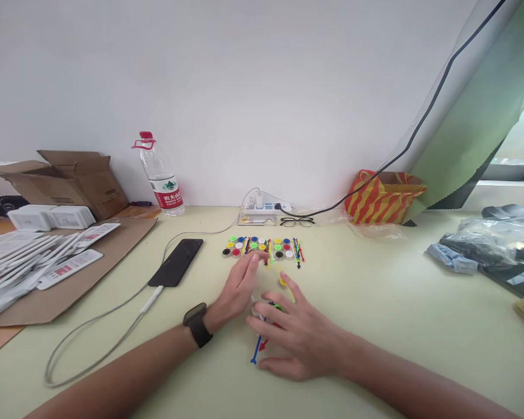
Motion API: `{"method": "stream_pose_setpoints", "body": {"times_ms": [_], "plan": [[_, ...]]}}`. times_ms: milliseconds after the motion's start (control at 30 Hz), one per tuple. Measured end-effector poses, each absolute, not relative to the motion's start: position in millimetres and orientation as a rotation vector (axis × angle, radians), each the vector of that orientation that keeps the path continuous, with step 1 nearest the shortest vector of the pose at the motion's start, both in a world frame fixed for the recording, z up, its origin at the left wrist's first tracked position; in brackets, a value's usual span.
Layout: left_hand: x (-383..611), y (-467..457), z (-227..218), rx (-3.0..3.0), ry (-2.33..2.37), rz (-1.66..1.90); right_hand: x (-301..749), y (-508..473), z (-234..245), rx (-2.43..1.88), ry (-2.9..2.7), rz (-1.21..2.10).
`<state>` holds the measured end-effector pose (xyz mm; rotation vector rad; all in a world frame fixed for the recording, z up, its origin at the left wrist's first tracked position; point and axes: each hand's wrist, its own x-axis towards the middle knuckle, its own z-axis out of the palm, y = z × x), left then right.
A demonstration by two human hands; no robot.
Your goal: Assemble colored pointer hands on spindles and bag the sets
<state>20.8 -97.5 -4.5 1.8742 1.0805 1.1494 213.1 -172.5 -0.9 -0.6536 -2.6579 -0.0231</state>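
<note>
Small coloured round caps [262, 247] and thin coloured sticks lie in rows on the pale table [375, 302]. My left hand [238, 288], with a dark watch on its wrist, reaches forward with fingers stretched out, its fingertips at the near edge of the rows. My right hand [299, 331] lies palm down with fingers spread over several loose sticks [258, 348], blue, red and green, which poke out from under it. A yellow cap [282, 281] sits just beyond its fingertips.
A black phone [177, 262] on a white cable lies left of the rows. Behind stand a water bottle [160, 174], a power strip [262, 208] and glasses [297, 222]. Cardboard and white packets [30, 256] fill the left; plastic bags [489, 244] and a striped bag [382, 198] the right.
</note>
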Motion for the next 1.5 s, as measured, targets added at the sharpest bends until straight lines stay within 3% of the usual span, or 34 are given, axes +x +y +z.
{"method": "stream_pose_setpoints", "body": {"times_ms": [333, 467, 600, 733, 1167, 1500], "plan": [[20, -102, 3, 2.027, 1.036, 0.915, 285, -133, 26, -1.119, -2.381, 0.323], [12, -106, 12, 2.153, 0.844, 0.790, 280, -138, 16, -1.151, -2.483, 0.510], [0, -105, 26, 2.345, 0.564, 0.512, 270, -143, 12, -1.121, -2.474, 0.518], [-7, -103, 33, 2.386, 0.583, 0.368, 268, -141, 14, -1.080, -2.447, 0.513], [5, -98, -4, 2.353, 0.675, 0.585, 260, -143, 7, -0.946, -2.384, 0.603], [14, -114, 7, 2.351, 0.607, 0.589, 254, -139, -4, -1.041, -2.325, 0.433]]}}
